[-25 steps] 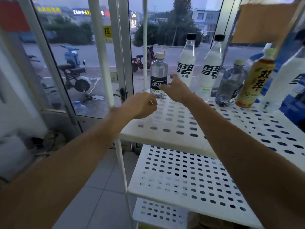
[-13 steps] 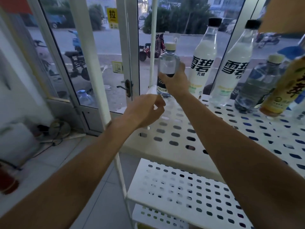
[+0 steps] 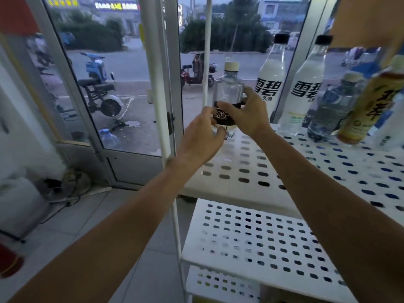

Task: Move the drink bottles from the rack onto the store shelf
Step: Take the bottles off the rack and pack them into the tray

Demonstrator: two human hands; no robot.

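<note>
While the bottle [image 3: 228,89] is held upright at the rack [image 3: 306,171] corner | label wrapped by right hand [image 3: 248,119] fingers [image 3: 225,105] | base pinched by left hand [image 3: 200,138]

"SODA" on black label [image 3: 225,118] of small clear bottle [image 3: 228,92], "雪碧" on left white bottle [image 3: 271,73], right white bottle [image 3: 308,77]

A white rack has shelves punched with holes. Along the back of its top shelf [image 3: 284,171] stand, left to right, a small clear bottle [image 3: 228,88] (base hidden, so contact is unclear), a tall white bottle [image 3: 271,84], a second tall white bottle [image 3: 306,92], a water bottle [image 3: 330,112] and an amber tea bottle [image 3: 367,108].
</note>
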